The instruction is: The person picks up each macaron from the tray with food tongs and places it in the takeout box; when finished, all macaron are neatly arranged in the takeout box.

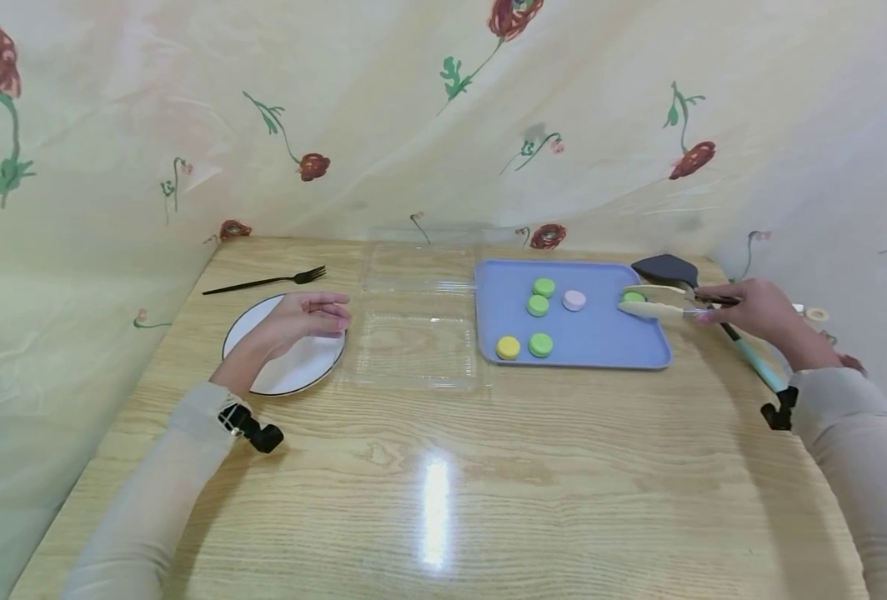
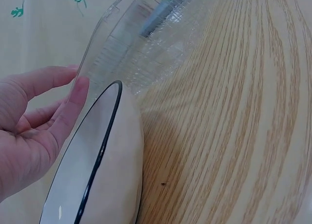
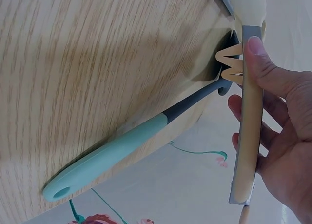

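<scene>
Right hand (image 1: 759,310) clamped on cream-tipped metal tongs (image 1: 652,309), whose tips straddle a round green macaron (image 1: 633,297) on the blue rectangular tray (image 1: 601,340); a light, level squeeze should spare its shell. Left hand (image 1: 293,323) above the white, dark-rimmed round plate (image 1: 304,367), fingertips near the clear plastic box (image 1: 421,381); whether they pinch its edge cannot be told. Farther: slender black fork (image 1: 263,283); dark-bladed, mint-handled spatula (image 1: 667,268), a likely snag.
</scene>
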A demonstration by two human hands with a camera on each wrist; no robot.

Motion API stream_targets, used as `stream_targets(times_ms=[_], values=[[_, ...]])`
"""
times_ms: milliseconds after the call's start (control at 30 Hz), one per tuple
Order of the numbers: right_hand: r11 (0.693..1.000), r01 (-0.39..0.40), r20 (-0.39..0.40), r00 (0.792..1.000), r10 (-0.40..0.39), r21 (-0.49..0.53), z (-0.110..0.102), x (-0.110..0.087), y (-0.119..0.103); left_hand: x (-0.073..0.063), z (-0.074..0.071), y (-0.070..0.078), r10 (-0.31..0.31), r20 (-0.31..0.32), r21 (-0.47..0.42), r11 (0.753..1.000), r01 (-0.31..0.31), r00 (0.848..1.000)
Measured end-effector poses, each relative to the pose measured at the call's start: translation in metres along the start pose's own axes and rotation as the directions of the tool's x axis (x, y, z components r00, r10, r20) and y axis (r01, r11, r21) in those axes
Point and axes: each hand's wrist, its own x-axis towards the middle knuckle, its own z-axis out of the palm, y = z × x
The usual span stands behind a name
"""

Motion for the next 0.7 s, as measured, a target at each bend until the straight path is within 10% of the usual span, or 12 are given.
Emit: stream_targets(times_ms=[700], values=[[1.0, -0.014, -0.031, 0.999, 0.015, 0.023, 0.004, 0.0, -0.013, -0.001, 0.003, 0.006, -0.017, -0.01, -0.012, 1.0, 0.017, 1.0]])
